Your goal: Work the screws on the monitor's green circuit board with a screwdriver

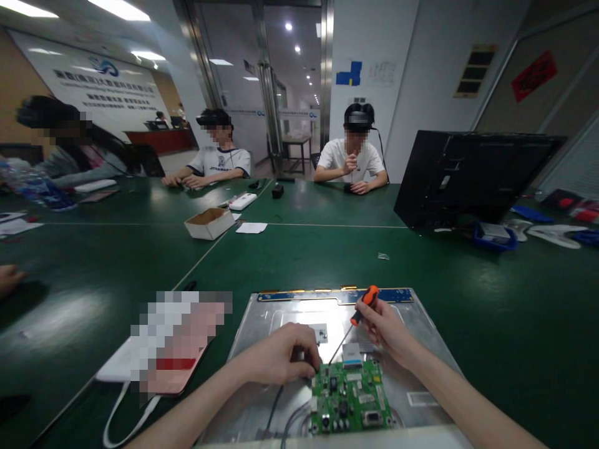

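Lower center, seemingly mid-job, my right hand (pixel 387 327) grips a screwdriver (pixel 371 295) at the circuit board (pixel 345 391); I cannot tell my left hand (pixel 281 352)'s hold or what remains.

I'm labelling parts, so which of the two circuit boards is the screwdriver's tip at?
The squarish green board, nearer the camera; the screwdriver ends at its far edge. The blue board is a narrow strip along the silver panel's far side.

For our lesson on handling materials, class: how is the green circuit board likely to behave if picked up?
The green circuit board is probably stiff, being a flat panel. Its crowded small components suggest it is fragile. Lifting it may tug the flat cable at its far edge.
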Demonstrator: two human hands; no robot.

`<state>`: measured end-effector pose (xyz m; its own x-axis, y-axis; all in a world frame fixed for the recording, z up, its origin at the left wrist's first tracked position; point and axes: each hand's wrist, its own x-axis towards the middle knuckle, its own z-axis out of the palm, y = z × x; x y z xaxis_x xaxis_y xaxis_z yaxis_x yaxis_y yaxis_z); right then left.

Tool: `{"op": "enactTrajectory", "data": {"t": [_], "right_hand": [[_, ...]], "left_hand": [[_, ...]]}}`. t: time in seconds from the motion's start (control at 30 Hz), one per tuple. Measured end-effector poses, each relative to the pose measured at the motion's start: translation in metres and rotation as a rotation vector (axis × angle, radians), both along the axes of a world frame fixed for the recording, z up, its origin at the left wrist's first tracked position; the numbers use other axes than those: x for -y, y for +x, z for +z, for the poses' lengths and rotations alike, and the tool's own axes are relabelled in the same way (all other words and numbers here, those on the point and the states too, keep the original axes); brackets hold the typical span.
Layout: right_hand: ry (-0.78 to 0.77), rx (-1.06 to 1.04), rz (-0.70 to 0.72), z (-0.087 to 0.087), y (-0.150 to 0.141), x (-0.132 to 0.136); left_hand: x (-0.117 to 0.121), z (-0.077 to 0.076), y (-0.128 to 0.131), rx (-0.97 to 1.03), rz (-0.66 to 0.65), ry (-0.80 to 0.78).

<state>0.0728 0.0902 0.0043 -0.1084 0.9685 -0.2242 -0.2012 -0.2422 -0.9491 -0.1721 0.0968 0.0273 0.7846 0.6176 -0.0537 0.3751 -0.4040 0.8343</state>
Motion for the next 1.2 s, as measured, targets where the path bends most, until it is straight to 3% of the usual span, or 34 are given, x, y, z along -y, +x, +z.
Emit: {"op": "enactTrajectory", "data": {"t": [0.33, 0.73, 1.2], "right_hand": [[0.000, 0.004, -0.003, 0.005, 0.000, 0.001], [0.011, 0.007, 0.002, -0.002, 0.000, 0.001], [0.025, 0.000, 0.011, -0.003, 0.001, 0.000]], "left_hand": [[-0.003, -0.002, -0.002, 0.036, 0.001, -0.048], [0.002, -0.004, 0.001, -0.008, -0.016, 0.052], [0.002, -0.006, 0.001, -0.036, 0.030, 0.050]]}}
